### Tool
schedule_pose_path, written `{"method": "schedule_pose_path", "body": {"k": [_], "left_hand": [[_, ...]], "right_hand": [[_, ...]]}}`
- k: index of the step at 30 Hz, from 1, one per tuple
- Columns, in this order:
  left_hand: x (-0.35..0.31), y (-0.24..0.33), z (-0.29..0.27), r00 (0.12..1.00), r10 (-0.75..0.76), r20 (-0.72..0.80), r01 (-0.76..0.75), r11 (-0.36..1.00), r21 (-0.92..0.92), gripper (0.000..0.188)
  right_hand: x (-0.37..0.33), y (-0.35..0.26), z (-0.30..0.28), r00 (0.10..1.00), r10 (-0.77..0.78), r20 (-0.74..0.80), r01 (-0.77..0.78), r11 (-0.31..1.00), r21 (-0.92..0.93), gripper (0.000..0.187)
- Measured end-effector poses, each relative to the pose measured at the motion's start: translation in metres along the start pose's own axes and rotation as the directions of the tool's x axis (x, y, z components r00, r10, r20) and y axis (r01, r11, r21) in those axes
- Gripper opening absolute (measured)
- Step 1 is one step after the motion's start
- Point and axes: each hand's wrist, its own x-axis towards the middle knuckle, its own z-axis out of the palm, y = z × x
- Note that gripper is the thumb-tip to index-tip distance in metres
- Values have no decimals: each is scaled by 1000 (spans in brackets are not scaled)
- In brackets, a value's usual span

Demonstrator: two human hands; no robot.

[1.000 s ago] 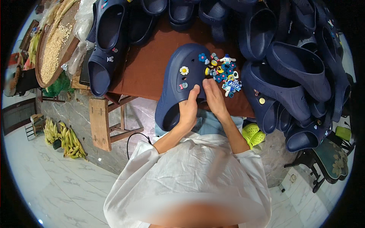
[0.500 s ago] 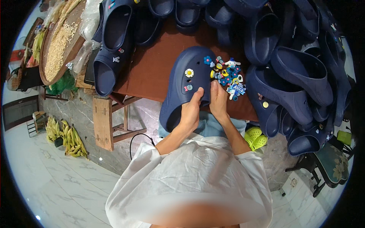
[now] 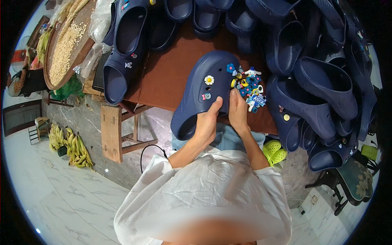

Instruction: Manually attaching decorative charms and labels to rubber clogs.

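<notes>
A dark blue clog (image 3: 195, 90) is tilted in front of me, its toe pointing away. A daisy charm (image 3: 209, 80), a candy charm (image 3: 206, 96) and a blue flower charm (image 3: 230, 68) sit on its upper. My left hand (image 3: 207, 122) is closed round the opening's edge, thumb on top. At the clog's right side my right hand (image 3: 238, 111) is closed against the edge, some fingers hidden. Just beyond its fingertips shows a yellow charm (image 3: 233, 83); whether the fingers hold it I cannot tell. Beside the clog lies a pile of small colourful charms (image 3: 256, 90).
Piled dark blue clogs (image 3: 322, 81) crowd the right; more clogs (image 3: 116, 77) line the back and left of the brown tabletop (image 3: 163, 77). Lime green clogs (image 3: 275, 152) show below its edge. A tray of pale kernels (image 3: 65, 53) stands far left, above corn cobs (image 3: 78, 151) on the floor.
The clog and both hands appear slightly farther right and lower, while the whole view has also shifted a little. The grip looks the same.
</notes>
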Motion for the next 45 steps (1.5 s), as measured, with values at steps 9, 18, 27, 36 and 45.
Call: {"method": "schedule_pose_path", "body": {"k": [9, 18, 27, 36, 45], "left_hand": [[6, 9, -2, 967, 212, 139, -237, 949, 205, 26], [10, -6, -9, 976, 197, 96, -215, 942, 258, 25], [16, 9, -18, 993, 104, 58, -111, 983, 145, 13], [18, 2, -10, 983, 163, 84, -173, 977, 126, 40], [38, 9, -18, 986, 57, 159, -66, 996, 52, 34]], "right_hand": [[2, -7, -11, 946, 204, 252, -244, 960, 139, 32], [-3, 8, 15, 998, -59, -21, 60, 996, 60, 32], [5, 12, 13, 980, 200, -3, -173, 859, 482, 34], [21, 4, -35, 970, -215, -117, 180, 951, -252, 22], [28, -12, -44, 953, -285, -99, 187, 815, -549, 36]]}}
